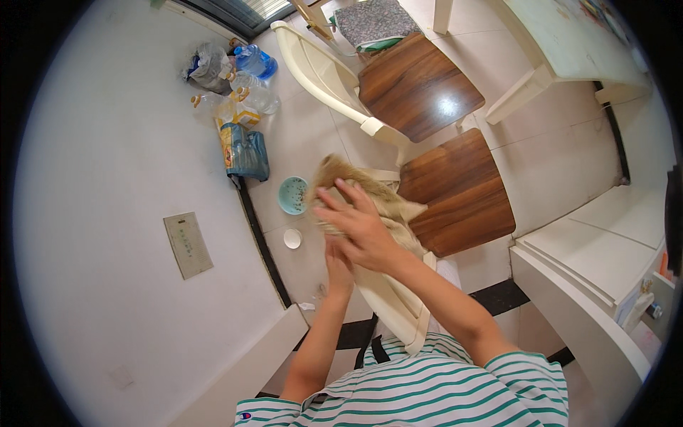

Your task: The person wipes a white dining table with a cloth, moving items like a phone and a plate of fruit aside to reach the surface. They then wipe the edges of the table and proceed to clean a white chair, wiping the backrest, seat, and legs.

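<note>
A tan, fuzzy cloth or towel [392, 208] is bunched in front of me, above the back of a cream chair [397, 307]. My right hand [360, 229] lies over it with the fingers spread, pressed on its surface. Below and to the left, my left hand [339, 264] reaches up to the cloth's lower edge; its fingers are partly hidden behind my right hand and the cloth. Some blur covers the cloth and fingertips. The cloth's far end hangs near a light-blue bowl [293, 195] holding small dark bits on the floor.
A small white dish [292, 238] is on the floor by the wall. Bottles [256, 61] and a blue plastic-wrapped pack [245, 152] stand farther along it. Wooden chair seats [459, 192] are ahead to the right, a table [581, 48] beyond, and a white cabinet [587, 251] at right.
</note>
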The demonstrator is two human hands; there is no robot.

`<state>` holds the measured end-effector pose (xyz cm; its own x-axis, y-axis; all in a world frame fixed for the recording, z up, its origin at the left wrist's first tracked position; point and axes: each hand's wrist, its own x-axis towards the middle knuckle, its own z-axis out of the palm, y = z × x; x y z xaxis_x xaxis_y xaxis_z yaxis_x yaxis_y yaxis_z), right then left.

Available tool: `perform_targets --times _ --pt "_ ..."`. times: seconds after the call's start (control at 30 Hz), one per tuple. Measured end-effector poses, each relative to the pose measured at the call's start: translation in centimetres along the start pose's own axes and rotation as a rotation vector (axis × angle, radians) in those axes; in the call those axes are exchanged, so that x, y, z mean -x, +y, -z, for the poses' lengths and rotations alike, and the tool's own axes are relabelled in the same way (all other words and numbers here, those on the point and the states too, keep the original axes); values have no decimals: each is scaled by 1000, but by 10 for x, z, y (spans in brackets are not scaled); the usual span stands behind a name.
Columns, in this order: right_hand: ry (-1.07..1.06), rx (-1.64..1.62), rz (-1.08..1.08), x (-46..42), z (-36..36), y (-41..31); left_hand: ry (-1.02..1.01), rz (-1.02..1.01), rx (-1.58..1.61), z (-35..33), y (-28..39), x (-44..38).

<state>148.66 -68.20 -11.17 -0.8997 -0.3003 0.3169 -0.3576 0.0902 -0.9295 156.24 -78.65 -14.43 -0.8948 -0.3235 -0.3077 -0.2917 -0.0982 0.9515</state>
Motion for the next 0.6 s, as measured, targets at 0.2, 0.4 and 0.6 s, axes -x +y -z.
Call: perform_targets --times 0.2,0.4,0.6 --pt "154 118 18 -12 -34 49 20 -147 -401 -7 -4 5" --pt "276 -95 -450 60 -52 138 16 -39 -399 -12 6 6" --pt "50 -365 -737 137 -44 112 104 -35 -511 -16 16 13"
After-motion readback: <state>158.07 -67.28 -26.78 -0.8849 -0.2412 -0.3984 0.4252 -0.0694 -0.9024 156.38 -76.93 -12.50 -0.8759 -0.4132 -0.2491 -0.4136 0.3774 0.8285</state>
